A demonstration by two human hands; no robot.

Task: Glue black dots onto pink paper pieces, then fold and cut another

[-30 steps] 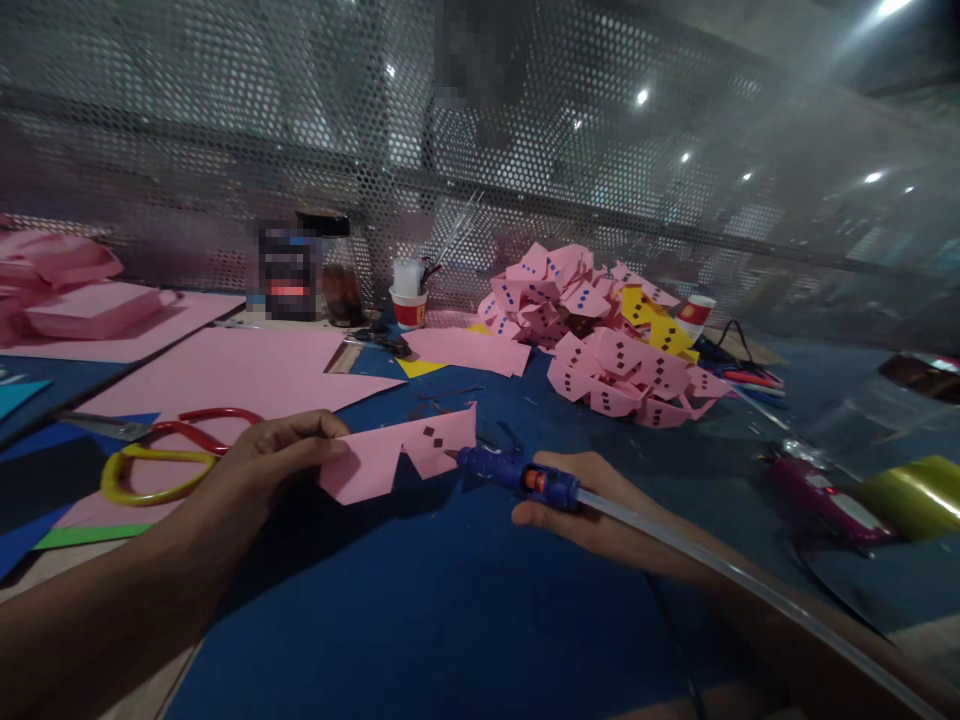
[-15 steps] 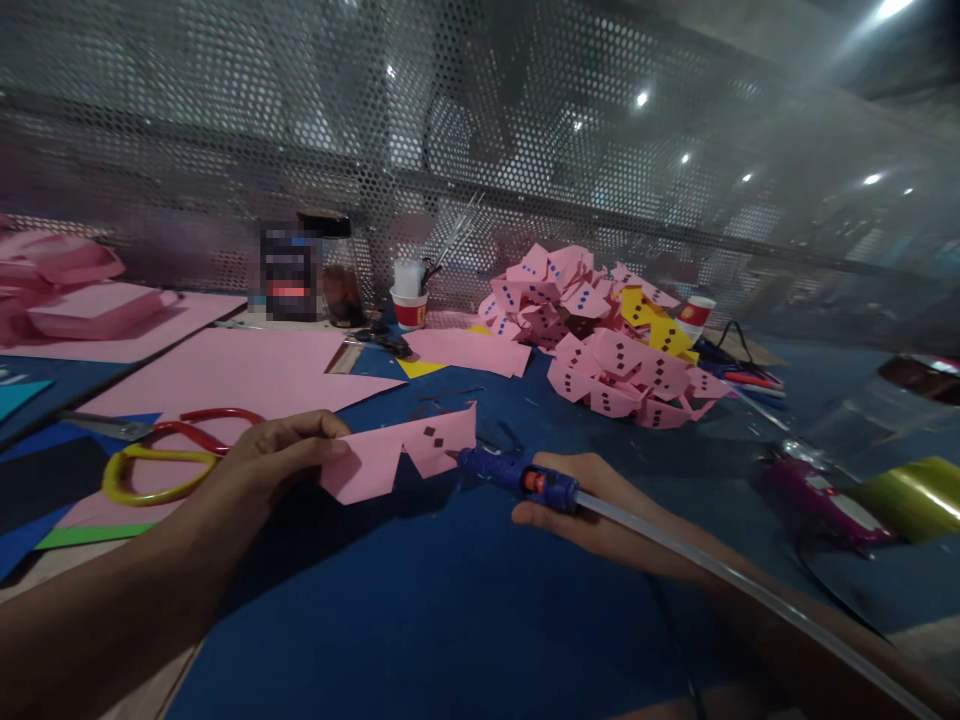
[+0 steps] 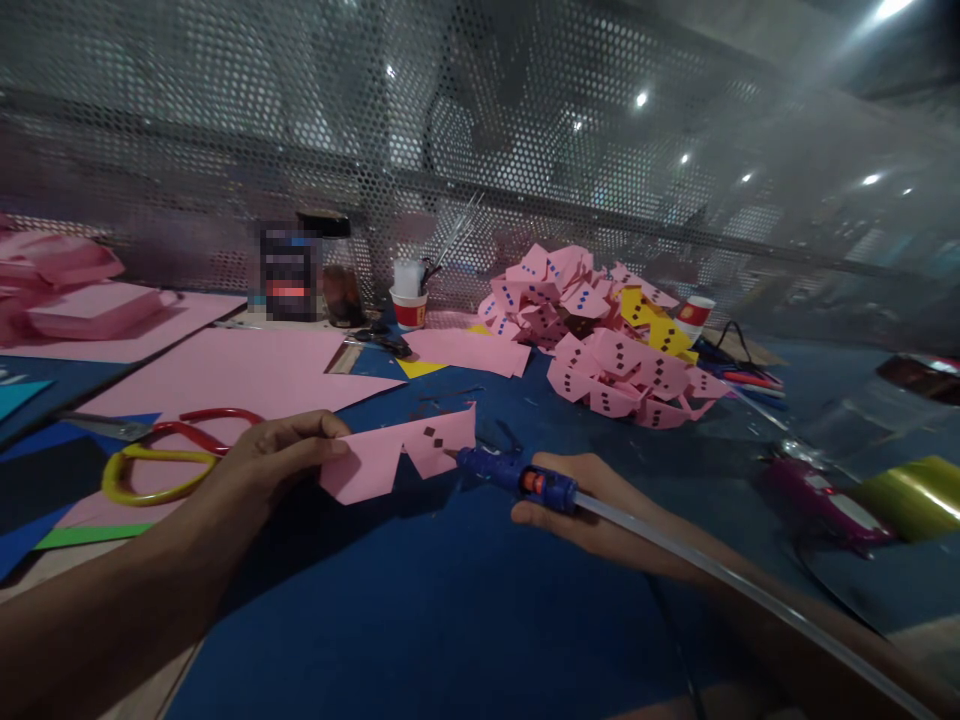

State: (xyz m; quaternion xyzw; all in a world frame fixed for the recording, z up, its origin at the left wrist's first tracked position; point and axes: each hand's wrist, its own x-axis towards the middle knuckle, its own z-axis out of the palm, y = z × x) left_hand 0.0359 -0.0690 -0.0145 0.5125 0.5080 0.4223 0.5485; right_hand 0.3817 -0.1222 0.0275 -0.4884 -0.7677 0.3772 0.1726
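Observation:
Between thumb and fingers, my left hand (image 3: pixel 285 460) pinches the left end of a notched pink paper strip (image 3: pixel 367 462). Two dark diamond marks show on the strip's right part. My right hand (image 3: pixel 589 510) is closed around a blue glue gun (image 3: pixel 499 470), whose handle is mostly hidden by the fingers. The gun's tip points left and is at the strip's right part; whether it touches the paper I cannot tell. A long clear glue stick (image 3: pixel 697 560) sticks out of the gun's back, running down to the right.
Scissors (image 3: pixel 161 475) with red and yellow handles lie left of my left hand. Pink card sheets (image 3: pixel 225 370) spread behind them. Folded pink paper pieces (image 3: pixel 622 370) are heaped at the back right. A purple tool (image 3: pixel 817 500) lies far right. Paper cups (image 3: pixel 409 308) stand near the perforated metal screen (image 3: pixel 337 120).

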